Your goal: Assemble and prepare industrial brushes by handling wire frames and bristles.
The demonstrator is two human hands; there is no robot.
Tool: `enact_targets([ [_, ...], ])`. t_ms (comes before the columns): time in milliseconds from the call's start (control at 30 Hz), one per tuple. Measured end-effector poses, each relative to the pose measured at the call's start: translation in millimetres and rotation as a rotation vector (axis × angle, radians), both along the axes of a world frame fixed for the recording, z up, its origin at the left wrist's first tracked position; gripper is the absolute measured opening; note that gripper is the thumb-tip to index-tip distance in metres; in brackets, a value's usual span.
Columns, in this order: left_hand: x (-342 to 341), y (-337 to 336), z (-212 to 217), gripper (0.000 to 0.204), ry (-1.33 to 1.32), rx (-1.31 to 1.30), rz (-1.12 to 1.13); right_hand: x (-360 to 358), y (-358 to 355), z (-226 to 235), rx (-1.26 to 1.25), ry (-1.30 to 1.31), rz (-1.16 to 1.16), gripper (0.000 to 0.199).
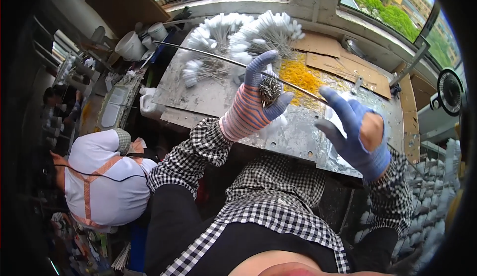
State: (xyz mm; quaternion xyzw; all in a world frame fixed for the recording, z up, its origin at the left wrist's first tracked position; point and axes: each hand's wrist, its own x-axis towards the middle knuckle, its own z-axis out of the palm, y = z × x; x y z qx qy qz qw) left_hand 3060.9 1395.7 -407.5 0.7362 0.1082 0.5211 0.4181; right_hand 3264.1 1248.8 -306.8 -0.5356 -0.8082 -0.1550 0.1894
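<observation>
My left hand [252, 104], in an orange-and-blue striped glove, is closed around a bundle of thin metal stems [271, 90], whose ends face me. White shows behind the bundle between the fingers. My right hand [358, 133], in a blue glove with a large hole over its back, has thumb and forefinger spread with nothing visible between them. A long thin metal rod [202, 52] slants over the table past my left hand; its near end lies close to my right fingertips, and contact cannot be told. Yellow rubber bands [301, 80] lie heaped beyond my hands.
Fanned piles of white-tipped wire stems [266, 32] cover the table's far side. Cardboard sheets [350, 70] lie at back right, near a black fan [448, 92]. A person in a white shirt [110, 184] sits at left. White buckets [131, 46] stand at far left; more white-tipped stems [427, 191] fill the right.
</observation>
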Motion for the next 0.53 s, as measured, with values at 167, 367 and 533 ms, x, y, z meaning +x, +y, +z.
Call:
enact_targets([
  [167, 91.8, 1.8, 7.1, 0.113, -0.158, -0.196, -0.431, 23.9, 68.7, 10.8, -0.131, 0.094, 0.102, 0.073],
  [367, 57.3, -11.1, 43.4, 0.108, 0.328, 0.226, -0.223, 59.5, 75.4, 25.4, -0.250, 0.079, 0.178, 0.050],
  [533, 0.2, -7.7, 76.2, 0.112, 0.625, 0.990, 0.503, 86.3, 78.4, 38.2, -0.233, -0.003, 0.076, 0.044],
])
